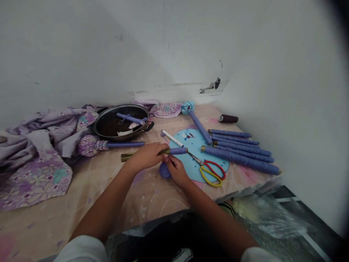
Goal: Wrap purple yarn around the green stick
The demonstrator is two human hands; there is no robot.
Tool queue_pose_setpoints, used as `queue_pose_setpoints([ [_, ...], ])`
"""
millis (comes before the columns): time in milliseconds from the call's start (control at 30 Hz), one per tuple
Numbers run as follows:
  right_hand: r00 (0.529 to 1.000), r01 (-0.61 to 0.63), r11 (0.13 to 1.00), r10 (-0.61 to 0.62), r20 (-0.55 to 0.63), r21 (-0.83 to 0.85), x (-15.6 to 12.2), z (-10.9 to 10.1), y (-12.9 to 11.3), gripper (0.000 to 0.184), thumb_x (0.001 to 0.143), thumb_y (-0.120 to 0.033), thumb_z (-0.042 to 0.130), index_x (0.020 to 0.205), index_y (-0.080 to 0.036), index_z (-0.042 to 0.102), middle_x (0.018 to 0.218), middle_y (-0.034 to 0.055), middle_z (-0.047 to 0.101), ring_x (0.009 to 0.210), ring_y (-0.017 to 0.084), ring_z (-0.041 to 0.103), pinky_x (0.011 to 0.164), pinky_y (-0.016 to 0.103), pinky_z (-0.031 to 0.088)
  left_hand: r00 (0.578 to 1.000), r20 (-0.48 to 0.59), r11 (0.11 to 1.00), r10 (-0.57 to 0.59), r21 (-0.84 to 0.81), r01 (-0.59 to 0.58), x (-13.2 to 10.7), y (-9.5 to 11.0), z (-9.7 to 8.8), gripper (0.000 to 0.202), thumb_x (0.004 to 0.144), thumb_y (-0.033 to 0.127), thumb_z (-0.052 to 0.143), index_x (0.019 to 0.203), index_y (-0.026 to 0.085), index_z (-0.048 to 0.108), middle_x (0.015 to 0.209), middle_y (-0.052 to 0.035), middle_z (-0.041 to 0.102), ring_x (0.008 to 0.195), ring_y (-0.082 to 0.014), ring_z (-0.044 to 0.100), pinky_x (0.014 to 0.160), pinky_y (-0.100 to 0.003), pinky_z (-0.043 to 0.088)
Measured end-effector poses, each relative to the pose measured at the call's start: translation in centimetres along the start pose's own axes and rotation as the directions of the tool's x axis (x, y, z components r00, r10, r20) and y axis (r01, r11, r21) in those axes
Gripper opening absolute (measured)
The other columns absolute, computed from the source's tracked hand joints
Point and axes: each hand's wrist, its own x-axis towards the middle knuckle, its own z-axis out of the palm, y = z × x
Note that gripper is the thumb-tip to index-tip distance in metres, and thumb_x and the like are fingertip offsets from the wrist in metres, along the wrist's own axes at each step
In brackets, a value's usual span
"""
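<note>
My left hand (148, 155) is closed around a greenish-brown stick (127, 157) lying roughly level across the front of the table. Purple-blue yarn (178, 150) is wound around its right end, leaving the tip bare. Just below, my right hand (177, 170) is closed in a pinch at the stick's underside, apparently on the yarn; the strand itself is too fine to make out. A ball of the same yarn (164, 170) rests on the table beside the right fingers. Scissors with red and yellow handles (211, 172) lie open to the right, on a light blue round piece (195, 173).
Several yarn-wrapped sticks (242, 159) lie at the right. Around the back are a white marker (172, 138), a brown thread spool (228, 119), a blue-headed stick (200, 126) and a dark pan (109, 135). Flowered cloth (46, 160) and a purple-headed stick (89, 145) are at left.
</note>
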Motion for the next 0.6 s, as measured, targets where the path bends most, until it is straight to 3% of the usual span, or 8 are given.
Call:
queue_pose_setpoints([
  [133, 1.000, -0.018, 1.000, 0.018, -0.001, -0.020, 0.0, -0.1, 0.0, 0.030, 0.084, -0.039, 0.041, 0.078, -0.016, 0.060, 0.070, 0.0017, 0.056, 0.066, 0.014, 0.051, 0.060, 0.024, 0.040, 0.999, 0.044, 0.997, 0.007, -0.080, -0.004, -0.2, 0.1, -0.1, 0.027, 0.082, 0.033, 0.036, 0.098, 0.018, 0.052, 0.088, -0.0044, 0.060, 0.079, -0.0166, 0.054, 0.068, -0.026, 0.038],
  [233, 1.000, -0.027, 0.999, 0.027, -0.010, -0.034, 0.0, -0.1, 0.0, 0.030, 0.083, -0.038, 0.041, 0.075, -0.016, 0.059, 0.067, 0.0012, 0.055, 0.064, 0.013, 0.050, 0.060, 0.025, 0.039, 0.997, 0.063, 0.994, -0.034, -0.104, 0.040, -0.4, -0.2, -0.1, 0.033, 0.076, 0.038, 0.047, 0.103, 0.019, 0.047, 0.086, -0.0025, 0.060, 0.073, -0.0162, 0.054, 0.061, -0.024, 0.036],
  [433, 0.999, -0.009, 1.000, 0.008, -0.033, -0.029, 0.0, 0.0, -0.1, 0.027, 0.084, -0.034, 0.041, 0.078, -0.016, 0.060, 0.074, 0.0027, 0.059, 0.072, 0.014, 0.054, 0.068, 0.026, 0.041, 0.999, 0.047, 0.998, -0.020, -0.063, 0.023, -0.6, -0.8, -0.8, 0.028, 0.073, 0.039, 0.052, 0.091, 0.019, 0.046, 0.077, -0.0003, 0.056, 0.068, -0.0151, 0.051, 0.056, -0.022, 0.033],
  [600, 1.000, -0.019, 0.999, 0.018, -0.024, -0.048, 0.0, -0.1, -0.3, 0.028, 0.084, -0.036, 0.041, 0.076, -0.017, 0.060, 0.068, 0.0016, 0.058, 0.066, 0.013, 0.052, 0.062, 0.025, 0.040, 0.997, 0.005, 0.996, 0.072, -0.048, -0.072, -0.5, -0.9, -0.9, 0.025, 0.076, 0.039, 0.049, 0.090, 0.018, 0.051, 0.089, -0.0032, 0.056, 0.081, -0.0166, 0.051, 0.068, -0.025, 0.037],
])
